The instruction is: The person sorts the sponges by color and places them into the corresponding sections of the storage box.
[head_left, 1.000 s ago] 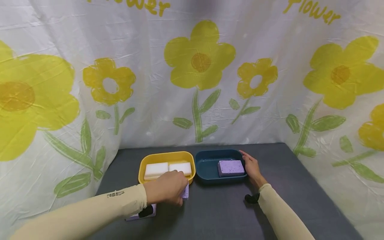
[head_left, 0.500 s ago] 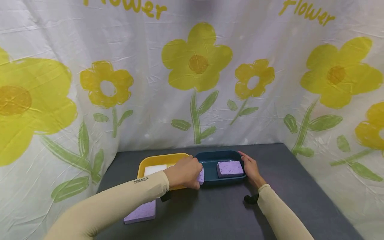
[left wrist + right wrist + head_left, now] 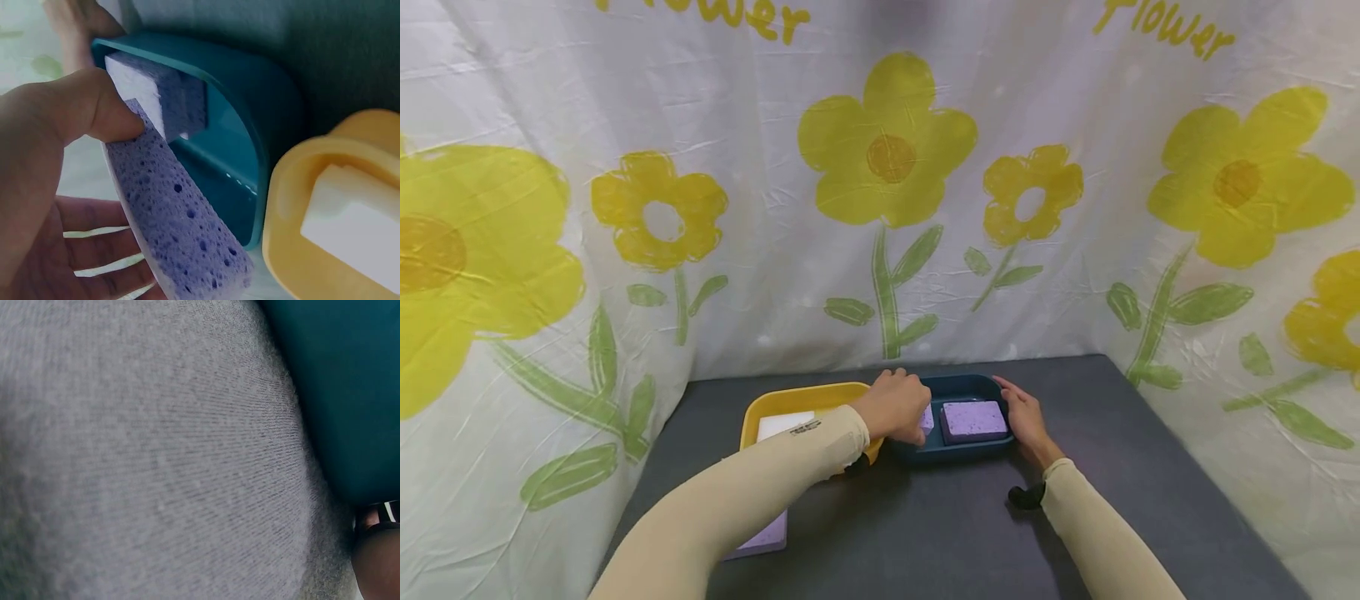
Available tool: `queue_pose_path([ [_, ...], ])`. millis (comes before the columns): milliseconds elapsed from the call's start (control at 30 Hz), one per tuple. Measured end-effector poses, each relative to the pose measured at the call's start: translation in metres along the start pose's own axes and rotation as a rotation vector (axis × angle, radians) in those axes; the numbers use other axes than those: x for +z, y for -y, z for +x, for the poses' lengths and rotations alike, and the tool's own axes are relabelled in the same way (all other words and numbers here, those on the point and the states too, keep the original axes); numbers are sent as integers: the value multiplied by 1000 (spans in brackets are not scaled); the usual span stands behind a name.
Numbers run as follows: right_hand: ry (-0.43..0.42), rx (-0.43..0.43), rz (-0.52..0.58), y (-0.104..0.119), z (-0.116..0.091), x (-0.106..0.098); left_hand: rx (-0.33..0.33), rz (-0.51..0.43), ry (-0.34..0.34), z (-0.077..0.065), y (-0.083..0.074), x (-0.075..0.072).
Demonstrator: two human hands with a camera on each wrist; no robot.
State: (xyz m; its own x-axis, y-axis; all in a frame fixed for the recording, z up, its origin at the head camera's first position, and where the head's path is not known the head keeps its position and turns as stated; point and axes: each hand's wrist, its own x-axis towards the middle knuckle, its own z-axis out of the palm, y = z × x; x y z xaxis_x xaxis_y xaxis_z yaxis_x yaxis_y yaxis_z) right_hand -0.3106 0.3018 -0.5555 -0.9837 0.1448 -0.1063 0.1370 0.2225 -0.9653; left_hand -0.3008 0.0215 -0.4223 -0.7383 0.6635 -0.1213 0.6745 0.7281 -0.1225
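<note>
My left hand pinches a purple sponge between thumb and fingers, tilted over the left part of the dark blue tray. From above, the hand hides most of this sponge. Inside the tray, at its right end, lies a thick purple sponge block, which appears to be stacked in two layers. My right hand rests against the tray's right end, its fingers fairly straight along the outside. Only a bit of that hand shows in the right wrist view, beside the tray's wall.
Left of the blue tray stands a yellow tray with a white block in it, partly behind my left arm. Another purple sponge lies on the dark grey table, under the left forearm. A flower-patterned curtain rises behind.
My left hand has carried the purple sponge rightward, from in front of the yellow tray to over the blue tray. The right hand has stayed at the blue tray's end.
</note>
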Motion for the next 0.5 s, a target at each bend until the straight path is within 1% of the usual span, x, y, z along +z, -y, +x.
queue_pose_path([
  [133, -6, 0, 6, 0, 1, -1, 10, 69, 13, 13, -4, 4],
  [200, -6, 0, 8, 0, 1, -1, 13, 81, 29, 18, -6, 6],
  [400, -16, 2, 6, -2, 2, 0, -14, 42, 77, 31, -14, 13],
  [500, -24, -4, 3, -3, 3, 0, -33, 28, 98, 37, -16, 19],
])
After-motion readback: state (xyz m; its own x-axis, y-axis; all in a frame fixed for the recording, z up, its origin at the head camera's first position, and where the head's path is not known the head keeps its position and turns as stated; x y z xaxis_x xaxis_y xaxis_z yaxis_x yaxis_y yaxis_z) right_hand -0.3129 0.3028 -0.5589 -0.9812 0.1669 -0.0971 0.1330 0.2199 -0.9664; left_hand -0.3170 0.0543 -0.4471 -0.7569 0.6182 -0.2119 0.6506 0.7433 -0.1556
